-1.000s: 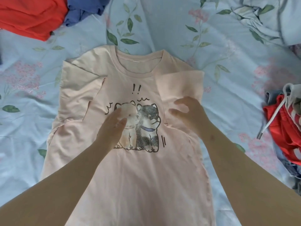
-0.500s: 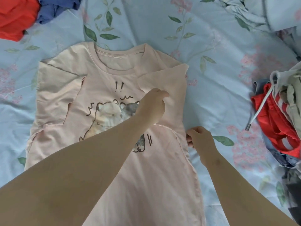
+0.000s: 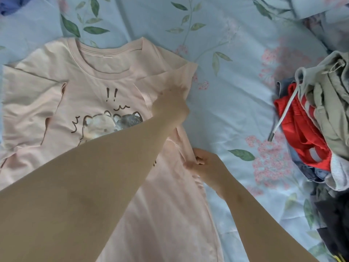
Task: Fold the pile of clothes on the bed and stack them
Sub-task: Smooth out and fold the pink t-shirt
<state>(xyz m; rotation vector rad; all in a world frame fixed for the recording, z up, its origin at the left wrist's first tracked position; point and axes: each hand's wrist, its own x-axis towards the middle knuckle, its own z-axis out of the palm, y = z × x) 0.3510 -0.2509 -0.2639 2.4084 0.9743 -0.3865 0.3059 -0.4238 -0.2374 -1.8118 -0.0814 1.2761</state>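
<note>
- Pale blue bedsheet (image 3: 226,114) printed with green leaves and pink blossoms covered the whole field of view.
- Pink T-shirt (image 3: 90,86) lay face up and flat on the sheet, at the left and centre, collar pointing away from the person and hem running out of view at the bottom edge.
- Cartoon print (image 3: 113,120) of two small animals, under two exclamation marks, was partly hidden by the left forearm.
- Near sleeve (image 3: 170,78), on the person's right side, was folded inward over the chest.
- Left hand (image 3: 170,108) reached across the shirt onto that sleeve; only its back showed, so I could not tell whether the fingers pinched the cloth or merely pressed it.
- Right hand (image 3: 207,167) was at the shirt's right side seam, below the sleeve, its thumb and fingertips pinching the edge of the cloth.
- Unfolded pile (image 3: 328,103) sat at the right edge of the bed, well apart from the shirt: a grey-green garment on top, red shorts (image 3: 302,133) with white stripes, a white drawstring (image 3: 281,118) trailing onto the sheet, and dark clothing (image 3: 336,214) nearer the person.
- Blue garment (image 3: 7,6) showed at the far left corner.
</note>
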